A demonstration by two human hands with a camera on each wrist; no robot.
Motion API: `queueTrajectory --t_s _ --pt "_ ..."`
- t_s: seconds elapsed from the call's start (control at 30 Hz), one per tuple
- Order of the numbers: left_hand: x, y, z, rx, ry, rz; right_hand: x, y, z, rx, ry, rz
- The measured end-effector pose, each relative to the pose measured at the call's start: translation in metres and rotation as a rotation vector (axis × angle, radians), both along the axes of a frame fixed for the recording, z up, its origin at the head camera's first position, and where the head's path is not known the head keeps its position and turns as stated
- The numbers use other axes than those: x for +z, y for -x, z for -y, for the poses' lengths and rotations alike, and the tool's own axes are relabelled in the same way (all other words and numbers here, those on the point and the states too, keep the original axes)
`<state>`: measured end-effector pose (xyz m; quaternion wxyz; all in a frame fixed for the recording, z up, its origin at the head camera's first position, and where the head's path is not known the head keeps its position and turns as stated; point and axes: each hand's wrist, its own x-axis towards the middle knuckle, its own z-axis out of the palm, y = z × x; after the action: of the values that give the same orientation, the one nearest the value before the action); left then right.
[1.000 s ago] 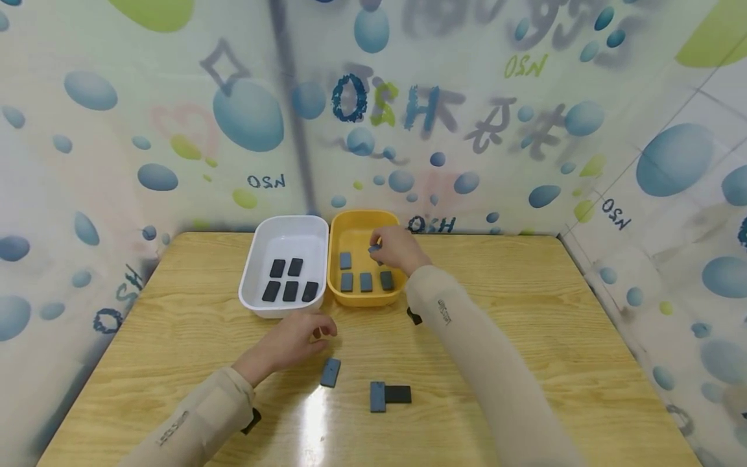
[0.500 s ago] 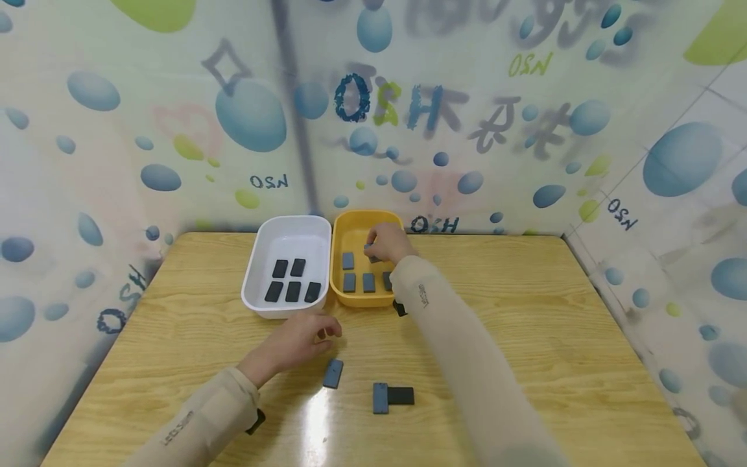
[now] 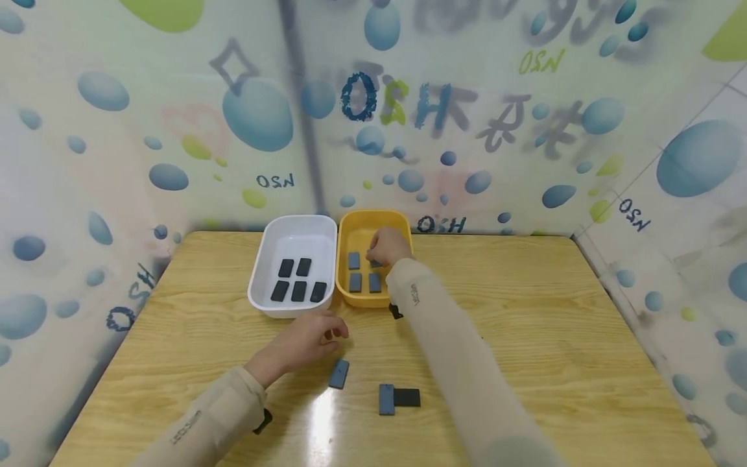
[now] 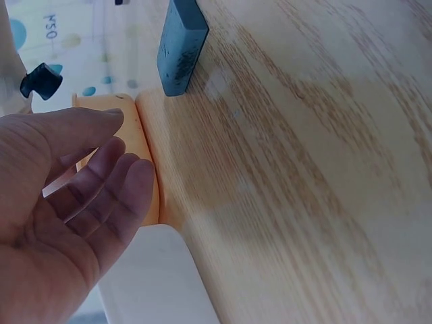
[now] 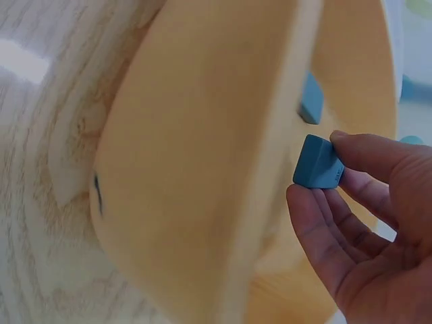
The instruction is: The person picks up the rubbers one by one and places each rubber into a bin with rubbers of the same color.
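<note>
My right hand (image 3: 390, 245) is inside the yellow bin (image 3: 364, 302), its thumb and fingers pinching a small blue block (image 5: 317, 162) above the bin floor. Several other blue blocks (image 3: 355, 282) lie in that bin; the right sleeve covers its front right corner. In front of the white bin (image 3: 255, 282), my left hand (image 3: 309, 337) hovers over the table with fingers loosely curled and holding nothing. A single blue block (image 3: 339, 374) lies just in front of the left hand. Farther right, another blue block (image 3: 386, 399) adjoins a black block (image 3: 407, 397).
The white bin contains several black blocks (image 3: 299, 291). Both bins stand side by side at the back of the wooden table (image 3: 525, 324), close to a patterned wall covering (image 3: 478, 65). The right forearm (image 3: 449, 344) reaches across the table's middle.
The right hand has shifted left within the yellow bin with the blue block, and its sleeve now hides a dark block there. The left hand keeps its place; the head view has turned slightly.
</note>
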<state>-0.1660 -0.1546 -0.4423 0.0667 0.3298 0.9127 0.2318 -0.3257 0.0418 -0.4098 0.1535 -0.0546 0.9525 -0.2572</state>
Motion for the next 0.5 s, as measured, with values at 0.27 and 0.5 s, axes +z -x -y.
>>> queueTrajectory --t_s 0.27,0.5 --pt "-0.0011 0.0015 0.0013 0.004 -0.001 0.02 -0.004 -0.001 0.006 -0.033 -0.058 -0.021" --pt "-0.0019 0.0012 0.0018 0.003 -0.013 0.03 -0.0107 0.0017 0.008 -0.038 -0.087 -0.033"
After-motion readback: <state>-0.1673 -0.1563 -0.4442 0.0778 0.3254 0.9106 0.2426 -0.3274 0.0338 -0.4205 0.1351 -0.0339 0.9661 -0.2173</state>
